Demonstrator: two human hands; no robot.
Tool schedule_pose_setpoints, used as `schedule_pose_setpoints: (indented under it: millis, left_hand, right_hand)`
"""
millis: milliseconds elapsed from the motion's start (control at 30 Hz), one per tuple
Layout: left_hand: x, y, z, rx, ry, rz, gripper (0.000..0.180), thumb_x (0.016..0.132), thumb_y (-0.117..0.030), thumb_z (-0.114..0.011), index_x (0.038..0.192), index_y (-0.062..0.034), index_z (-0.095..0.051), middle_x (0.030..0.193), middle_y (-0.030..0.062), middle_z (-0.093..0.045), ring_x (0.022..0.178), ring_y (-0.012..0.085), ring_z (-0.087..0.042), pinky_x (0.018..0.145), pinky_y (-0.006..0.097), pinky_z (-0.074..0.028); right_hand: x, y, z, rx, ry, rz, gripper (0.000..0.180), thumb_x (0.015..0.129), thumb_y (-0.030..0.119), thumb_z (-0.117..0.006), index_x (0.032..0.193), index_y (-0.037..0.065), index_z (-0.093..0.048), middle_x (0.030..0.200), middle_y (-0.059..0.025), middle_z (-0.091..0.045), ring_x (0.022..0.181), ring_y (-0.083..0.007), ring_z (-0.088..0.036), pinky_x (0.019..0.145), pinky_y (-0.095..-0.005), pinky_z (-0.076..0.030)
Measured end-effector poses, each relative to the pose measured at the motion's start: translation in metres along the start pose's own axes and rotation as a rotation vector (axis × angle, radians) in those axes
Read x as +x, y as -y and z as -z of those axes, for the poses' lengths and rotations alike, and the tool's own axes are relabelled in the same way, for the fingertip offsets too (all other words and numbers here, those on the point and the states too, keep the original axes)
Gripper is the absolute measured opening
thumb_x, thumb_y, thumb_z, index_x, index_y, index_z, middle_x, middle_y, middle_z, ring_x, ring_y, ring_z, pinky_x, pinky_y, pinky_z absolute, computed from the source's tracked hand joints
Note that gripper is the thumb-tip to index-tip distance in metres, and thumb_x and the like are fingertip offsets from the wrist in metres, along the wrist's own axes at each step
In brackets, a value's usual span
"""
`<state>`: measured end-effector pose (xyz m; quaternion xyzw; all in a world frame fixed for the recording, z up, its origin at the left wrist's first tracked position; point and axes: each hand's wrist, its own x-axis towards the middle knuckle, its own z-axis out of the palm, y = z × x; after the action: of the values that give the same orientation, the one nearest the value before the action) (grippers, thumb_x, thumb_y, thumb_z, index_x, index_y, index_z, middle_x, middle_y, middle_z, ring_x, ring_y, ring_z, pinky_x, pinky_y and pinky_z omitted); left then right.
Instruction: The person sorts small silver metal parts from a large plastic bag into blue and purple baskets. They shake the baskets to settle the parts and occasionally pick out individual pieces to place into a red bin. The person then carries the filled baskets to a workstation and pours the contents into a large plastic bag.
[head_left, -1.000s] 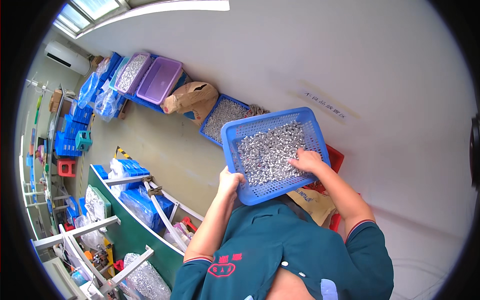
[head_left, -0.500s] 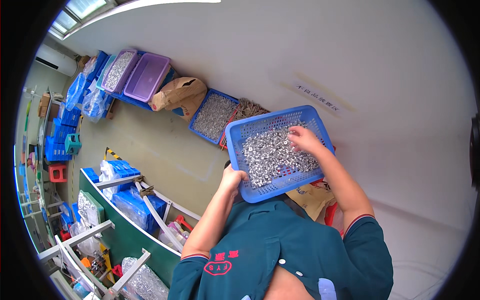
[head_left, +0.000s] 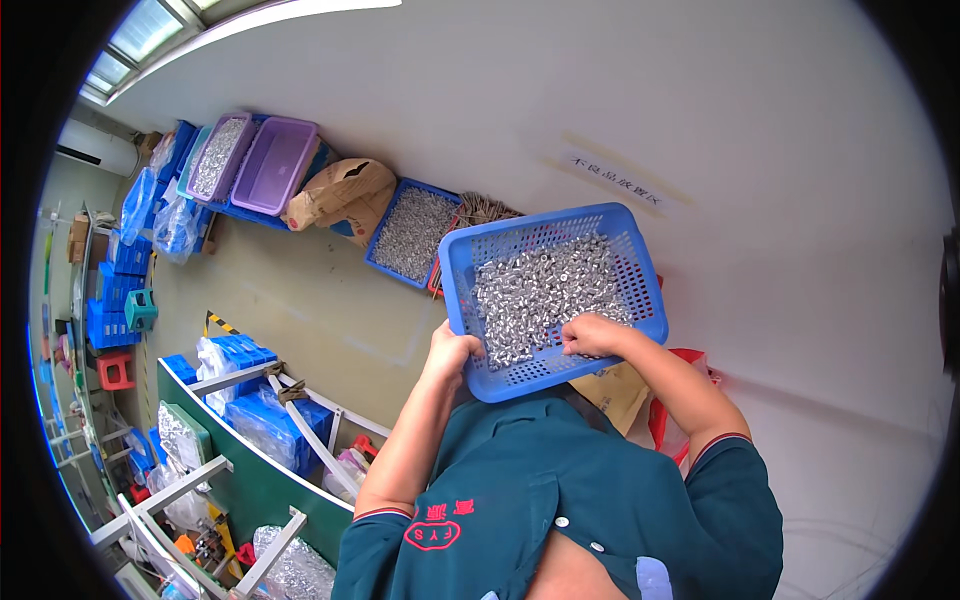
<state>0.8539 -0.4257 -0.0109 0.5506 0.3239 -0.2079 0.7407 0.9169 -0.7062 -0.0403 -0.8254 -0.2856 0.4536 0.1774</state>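
A blue perforated plastic basket [head_left: 640, 262] is held up in front of my chest, tilted, with a heap of small silvery metal parts [head_left: 540, 290] in it. My left hand [head_left: 452, 350] grips the basket's near left rim. My right hand [head_left: 595, 335] is inside the basket by its near edge. Its knuckles are up and its fingers are curled into the parts. How many pieces it holds is hidden under the fingers.
Along the wall on the floor stand another blue tray of metal parts [head_left: 412, 232], a brown paper sack [head_left: 340, 195], a purple bin [head_left: 275, 165] and more blue crates [head_left: 125, 255]. A green-topped bench with a white frame [head_left: 250, 470] and bagged parts sits at lower left. A red bag [head_left: 690, 390] lies beside my right arm.
My right hand has drawn back from the basket's far side to its near edge, curling through the parts. The basket has shifted slightly lower and tilted; my left hand keeps its grip.
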Motion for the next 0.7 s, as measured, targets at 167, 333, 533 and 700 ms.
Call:
schedule_pose_setpoints:
  millis: [167,333,533,700]
  left_hand:
    - [-0.010,-0.006,-0.004,0.031,-0.027,-0.025,0.050,0.056,0.013,-0.055,0.104,0.0024,-0.057,0.083,0.0080,-0.064,0.068,0.0190,-0.059,0.060,0.030,-0.049]
    - [-0.010,-0.006,-0.003,0.060,-0.010,-0.054,0.054,0.054,0.014,-0.054,0.107,0.0027,-0.058,0.082,0.0078,-0.063,0.068,0.0196,-0.059,0.061,0.030,-0.049]
    - [-0.018,-0.009,-0.003,0.018,-0.032,-0.056,0.048,0.055,0.013,-0.055,0.102,0.0023,-0.058,0.079,0.0055,-0.061,0.064,0.0161,-0.056,0.057,0.028,-0.046]
    - [-0.015,-0.002,-0.003,-0.007,-0.038,-0.050,0.049,0.055,0.013,-0.055,0.103,0.0027,-0.058,0.079,0.0059,-0.061,0.063,0.0163,-0.056,0.056,0.028,-0.047]
  right_hand:
    - [-0.042,-0.024,0.063,0.614,-0.404,-0.303,0.012,0.083,0.014,-0.062,0.081,0.002,-0.063,0.064,-0.0043,-0.062,0.056,-0.0098,-0.062,0.048,-0.0265,-0.047]
    - [-0.055,-0.033,0.039,-0.093,-0.208,-0.126,0.016,0.068,0.007,-0.062,0.080,0.009,-0.072,0.081,-0.0150,-0.068,0.080,-0.0323,-0.066,0.073,-0.0412,-0.052]
    - [-0.037,-0.014,0.021,-0.310,-0.057,-0.380,0.018,0.070,0.011,-0.061,0.083,0.005,-0.073,0.088,-0.0194,-0.068,0.087,-0.0330,-0.066,0.077,-0.0404,-0.052]
    - [-0.023,-0.012,0.013,-0.374,0.031,-0.441,0.023,0.070,0.014,-0.062,0.087,0.002,-0.072,0.095,-0.0194,-0.068,0.092,-0.0327,-0.066,0.078,-0.0408,-0.053]
